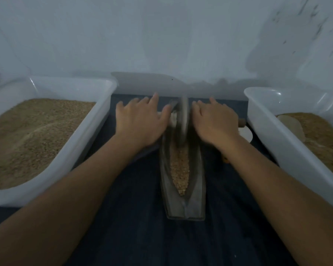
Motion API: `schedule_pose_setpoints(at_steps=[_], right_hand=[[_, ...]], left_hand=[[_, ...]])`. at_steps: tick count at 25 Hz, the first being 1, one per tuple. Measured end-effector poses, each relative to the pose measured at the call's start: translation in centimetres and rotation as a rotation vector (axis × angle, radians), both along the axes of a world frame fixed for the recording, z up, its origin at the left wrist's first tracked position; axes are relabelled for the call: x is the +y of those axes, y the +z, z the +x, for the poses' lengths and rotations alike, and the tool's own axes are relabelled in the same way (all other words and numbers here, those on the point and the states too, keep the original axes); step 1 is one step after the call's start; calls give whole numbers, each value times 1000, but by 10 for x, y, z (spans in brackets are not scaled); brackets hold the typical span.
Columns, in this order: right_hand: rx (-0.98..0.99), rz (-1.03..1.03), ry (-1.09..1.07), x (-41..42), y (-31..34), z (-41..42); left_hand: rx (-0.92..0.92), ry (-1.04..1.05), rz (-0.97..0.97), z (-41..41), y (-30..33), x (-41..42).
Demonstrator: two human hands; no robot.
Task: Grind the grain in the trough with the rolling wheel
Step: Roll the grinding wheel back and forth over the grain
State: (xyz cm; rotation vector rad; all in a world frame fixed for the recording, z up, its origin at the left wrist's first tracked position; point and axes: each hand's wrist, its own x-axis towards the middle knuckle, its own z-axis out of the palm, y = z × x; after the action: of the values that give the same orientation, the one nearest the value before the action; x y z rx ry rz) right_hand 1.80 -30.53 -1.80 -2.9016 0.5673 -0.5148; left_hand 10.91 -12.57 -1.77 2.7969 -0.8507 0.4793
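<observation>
A dark metal boat-shaped trough lies lengthwise on the dark cloth, with tan grain along its groove. The grey rolling wheel stands upright at the trough's far end, blurred by motion. Its wooden axle runs left and right; the right tip pokes out past my right hand. My left hand lies flat, palm down, on the axle left of the wheel, fingers spread. My right hand presses the axle on the right side the same way.
A large white plastic tub of grain stands at the left. Another white tub at the right holds grain and a pale scoop. A white wall rises just behind the trough. Dark cloth covers the near surface.
</observation>
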Motion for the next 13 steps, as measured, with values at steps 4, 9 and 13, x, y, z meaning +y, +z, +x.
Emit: schedule_pose_setpoints(at_steps=[4, 9, 13], right_hand=[[-15, -36, -124, -5, 5, 23], [-123, -68, 75, 33, -6, -52], [-176, 35, 149, 42, -12, -97]], left_hand=[[-53, 56, 110, 16, 12, -20], [9, -125, -110, -37, -22, 46], [-79, -159, -76, -64, -30, 69]])
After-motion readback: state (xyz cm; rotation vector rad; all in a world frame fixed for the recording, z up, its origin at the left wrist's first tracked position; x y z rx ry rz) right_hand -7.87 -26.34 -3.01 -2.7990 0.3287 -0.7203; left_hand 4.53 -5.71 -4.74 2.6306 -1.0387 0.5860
